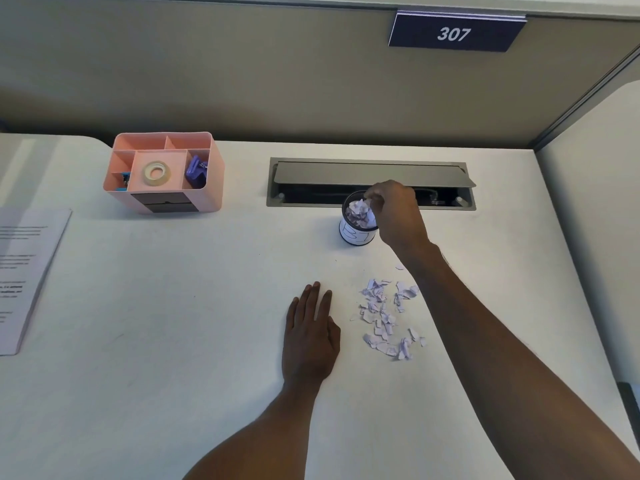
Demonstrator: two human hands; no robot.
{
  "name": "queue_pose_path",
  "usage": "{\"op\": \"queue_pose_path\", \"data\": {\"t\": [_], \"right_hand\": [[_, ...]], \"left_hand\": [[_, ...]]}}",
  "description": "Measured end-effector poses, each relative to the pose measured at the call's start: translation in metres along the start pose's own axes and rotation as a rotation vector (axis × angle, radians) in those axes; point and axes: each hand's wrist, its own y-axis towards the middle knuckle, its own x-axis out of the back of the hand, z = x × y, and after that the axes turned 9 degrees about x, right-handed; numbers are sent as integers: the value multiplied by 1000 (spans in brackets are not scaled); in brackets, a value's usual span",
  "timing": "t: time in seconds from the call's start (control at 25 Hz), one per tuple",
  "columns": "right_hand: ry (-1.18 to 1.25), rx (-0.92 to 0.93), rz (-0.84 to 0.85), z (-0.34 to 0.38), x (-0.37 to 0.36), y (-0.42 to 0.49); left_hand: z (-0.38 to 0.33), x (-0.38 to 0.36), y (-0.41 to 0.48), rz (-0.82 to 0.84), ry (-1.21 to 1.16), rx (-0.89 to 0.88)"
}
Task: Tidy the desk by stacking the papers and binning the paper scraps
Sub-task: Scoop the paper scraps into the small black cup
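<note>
A small round bin (356, 233) with a white label stands at the back middle of the white desk (173, 341), filled with torn paper. My right hand (398, 213) hovers over its rim, fingertips pinched on paper scraps at the bin's mouth. A loose pile of pale purple paper scraps (388, 318) lies on the desk in front of the bin. My left hand (311, 336) rests flat on the desk just left of that pile, fingers together, holding nothing. A stack of printed papers (24, 271) lies at the left edge, partly cut off.
A pink desk organiser (214, 181) with a tape roll (156, 173) and purple clips stands at the back left. An open grey cable hatch (370, 174) sits right behind the bin. A partition wall with a "307" sign (453, 33) closes the back.
</note>
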Motion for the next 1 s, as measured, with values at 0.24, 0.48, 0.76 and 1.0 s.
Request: {"op": "queue_pose_path", "data": {"t": [0.24, 0.48, 0.76, 1.0], "right_hand": [[-212, 95, 314, 15, -17, -30], [-362, 18, 421, 20, -31, -14], [-238, 75, 333, 21, -4, -5], [75, 22, -67, -39, 25, -44]], "left_hand": [[1, -2, 0, -7, -1, -14], [2, -2, 0, -6, 5, -14], [0, 0, 1, -16, -11, -15], [-1, 1, 1, -11, -16, -12]]}}
